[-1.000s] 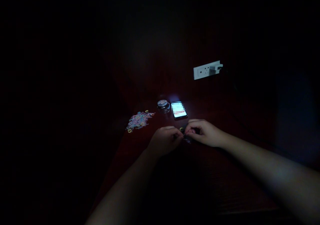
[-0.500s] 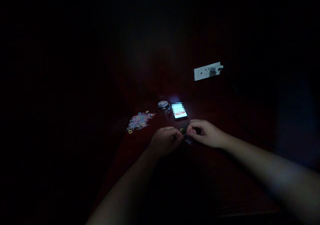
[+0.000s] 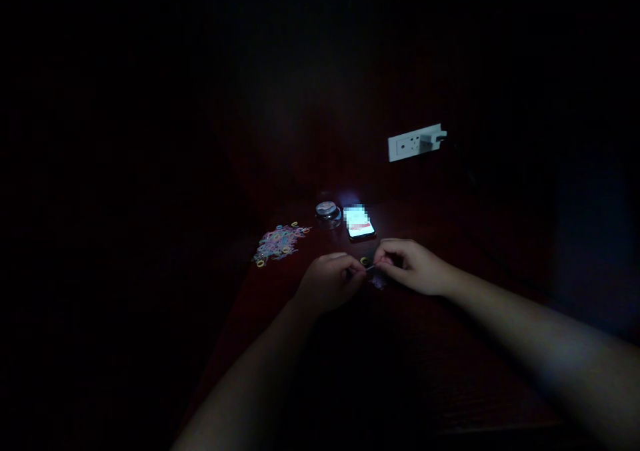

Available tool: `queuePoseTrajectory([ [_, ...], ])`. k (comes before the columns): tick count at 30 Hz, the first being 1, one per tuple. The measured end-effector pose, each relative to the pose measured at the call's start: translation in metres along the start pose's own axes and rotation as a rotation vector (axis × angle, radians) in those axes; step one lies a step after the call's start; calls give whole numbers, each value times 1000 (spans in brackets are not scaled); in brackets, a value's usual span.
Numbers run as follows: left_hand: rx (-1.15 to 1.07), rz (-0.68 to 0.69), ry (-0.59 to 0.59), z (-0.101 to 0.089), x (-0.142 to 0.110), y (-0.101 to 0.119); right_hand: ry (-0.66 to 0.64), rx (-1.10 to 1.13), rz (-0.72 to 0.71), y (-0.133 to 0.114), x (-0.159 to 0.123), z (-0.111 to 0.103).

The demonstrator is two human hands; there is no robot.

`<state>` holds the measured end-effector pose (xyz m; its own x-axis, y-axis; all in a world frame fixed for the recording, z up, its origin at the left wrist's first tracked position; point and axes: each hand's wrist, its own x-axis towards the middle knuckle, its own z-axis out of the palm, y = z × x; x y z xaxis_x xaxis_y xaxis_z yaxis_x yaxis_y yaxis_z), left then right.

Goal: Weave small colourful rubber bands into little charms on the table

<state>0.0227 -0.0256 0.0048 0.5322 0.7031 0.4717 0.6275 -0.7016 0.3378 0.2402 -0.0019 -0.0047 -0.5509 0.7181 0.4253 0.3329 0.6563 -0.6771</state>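
Note:
My left hand [image 3: 334,281] and my right hand [image 3: 411,267] face each other over the dark red table, fingertips pinched. Between them a thin, pale elastic band [image 3: 371,268] is stretched, one end in each pinch. Just behind it on the table lies a small yellow ring [image 3: 365,261]. Below the fingertips sits a small cluster of pale bands [image 3: 379,282], dim and partly hidden by my hands. To the left is a loose pile of small coloured elastic bands [image 3: 280,243], pink, blue and yellow among them.
A lit phone [image 3: 360,225] stands tilted behind my hands, its screen partly blurred out. Left of it is a small round jar [image 3: 327,215] with a patterned lid. A white socket panel [image 3: 403,145] with a plug is on the back wall. The room is very dark.
The hands have shifted only slightly; the strip between the fingertips now shows paler and a little longer. The other things are unmoved.

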Motion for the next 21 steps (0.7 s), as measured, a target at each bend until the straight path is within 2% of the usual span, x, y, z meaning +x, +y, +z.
queuePoseTrajectory([
  [21, 4, 5, -20, 1, 0, -3, -19, 6, 4, 5, 0, 1],
])
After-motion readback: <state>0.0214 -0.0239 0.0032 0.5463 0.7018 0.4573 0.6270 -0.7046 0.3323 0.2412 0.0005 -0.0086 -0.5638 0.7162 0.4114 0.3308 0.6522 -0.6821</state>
